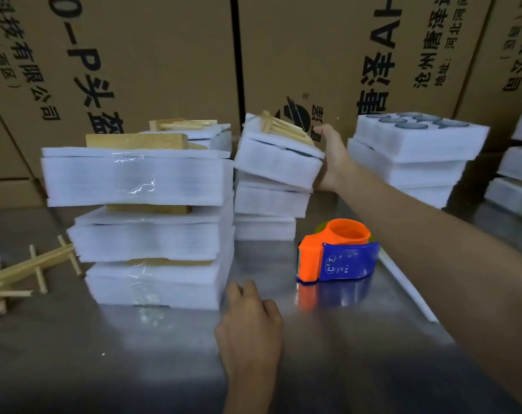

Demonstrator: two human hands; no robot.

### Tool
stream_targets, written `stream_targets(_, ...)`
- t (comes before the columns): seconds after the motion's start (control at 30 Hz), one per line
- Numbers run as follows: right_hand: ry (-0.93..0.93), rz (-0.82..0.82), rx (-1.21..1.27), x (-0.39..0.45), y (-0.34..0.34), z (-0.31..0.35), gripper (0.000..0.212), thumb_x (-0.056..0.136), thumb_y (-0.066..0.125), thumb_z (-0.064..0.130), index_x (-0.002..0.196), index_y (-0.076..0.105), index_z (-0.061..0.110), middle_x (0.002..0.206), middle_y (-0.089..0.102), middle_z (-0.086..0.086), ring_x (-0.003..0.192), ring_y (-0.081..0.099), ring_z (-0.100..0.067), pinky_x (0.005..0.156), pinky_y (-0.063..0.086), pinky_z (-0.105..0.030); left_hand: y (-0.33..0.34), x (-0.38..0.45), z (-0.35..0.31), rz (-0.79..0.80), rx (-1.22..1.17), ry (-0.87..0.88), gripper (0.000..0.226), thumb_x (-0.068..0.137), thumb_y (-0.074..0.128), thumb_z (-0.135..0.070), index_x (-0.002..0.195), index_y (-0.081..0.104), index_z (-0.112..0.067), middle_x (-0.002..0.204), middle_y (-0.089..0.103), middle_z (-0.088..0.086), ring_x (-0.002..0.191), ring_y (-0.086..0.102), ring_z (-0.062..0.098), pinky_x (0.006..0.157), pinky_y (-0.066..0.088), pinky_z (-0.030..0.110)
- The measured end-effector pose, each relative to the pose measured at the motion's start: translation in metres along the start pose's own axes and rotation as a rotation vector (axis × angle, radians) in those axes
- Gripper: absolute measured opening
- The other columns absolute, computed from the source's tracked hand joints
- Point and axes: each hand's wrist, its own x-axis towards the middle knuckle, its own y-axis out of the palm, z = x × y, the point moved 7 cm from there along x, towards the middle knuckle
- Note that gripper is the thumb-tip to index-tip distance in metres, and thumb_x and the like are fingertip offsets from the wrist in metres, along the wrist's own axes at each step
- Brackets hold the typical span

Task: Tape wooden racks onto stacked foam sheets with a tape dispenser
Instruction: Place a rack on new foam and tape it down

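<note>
right hand (pixel 332 156) gripping tilted foam bundle's (pixel 279 162) edge

Packing area of a warehouse or small factory. Shown by large printed cardboard cartons (pixel 152 55) walling the background, a bare metal worktable (pixel 134 354), repeated piles of white foam sheets (pixel 152 234) bound with clear tape, foam trays with round cut-outs (pixel 418 135), loose wooden racks (pixel 29 270), and an orange-and-blue tape dispenser (pixel 337 252).
</note>
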Motion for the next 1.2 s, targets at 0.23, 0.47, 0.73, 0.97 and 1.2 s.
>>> stream_targets(0.23,-0.103,-0.045,-0.263,-0.006,-0.001,-0.016,0.079,0.070,0.061,0.077,0.130,0.054,0.026,0.122,0.065,-0.005,0.111,0.063,-0.024,0.100,0.048,-0.046,0.000,0.000,-0.002,-0.007,0.040,0.015,0.009,0.098,0.039,-0.032,0.092,0.038,-0.025,0.109,0.043,-0.001,0.084,0.061,0.018,0.063,0.036,0.030)
stream_targets(0.47,-0.038,-0.278,-0.414,-0.010,0.013,-0.009,0.110,0.062,0.046,0.092,0.143,0.037,0.019,0.134,0.051,-0.007,0.117,0.054,-0.029,0.100,0.048,-0.047,0.004,0.001,-0.001,0.008,0.051,0.023,0.010,0.098,0.038,-0.031,0.095,0.041,-0.023,0.110,0.044,0.001,0.082,0.060,0.020,0.066,0.043,0.031)
stream_targets(0.73,-0.089,-0.342,-0.560,-0.064,-0.019,-0.003,0.100,0.078,0.047,0.080,0.150,0.026,0.013,0.153,0.034,-0.007,0.134,0.039,-0.029,0.107,0.038,-0.043,0.001,0.000,0.000,-0.010,0.005,0.046,0.015,0.098,0.042,-0.028,0.097,0.051,-0.017,0.110,0.049,0.004,0.085,0.061,0.025,0.069,0.045,0.033)
stream_targets(0.97,-0.079,-0.337,-1.217,-0.135,-0.106,0.005,0.067,0.085,0.062,0.053,0.137,0.047,0.014,0.147,0.042,-0.005,0.125,0.045,-0.025,0.090,0.040,-0.034,0.002,0.003,0.003,-0.007,0.003,0.044,0.021,0.096,0.045,-0.030,0.101,0.059,-0.015,0.115,0.051,0.009,0.093,0.062,0.033,0.072,0.041,0.035)
stream_targets(1.2,0.409,-0.368,-1.753,-0.197,-0.224,-0.049,0.136,0.053,0.048,0.097,0.156,0.003,0.021,0.163,0.002,-0.007,0.149,0.009,-0.030,0.119,0.016,-0.046,-0.002,-0.004,-0.002,-0.026,-0.008,0.063,0.018,0.095,0.049,-0.029,0.096,0.060,-0.015,0.114,0.054,0.009,0.092,0.062,0.031,0.069,0.035,0.033)
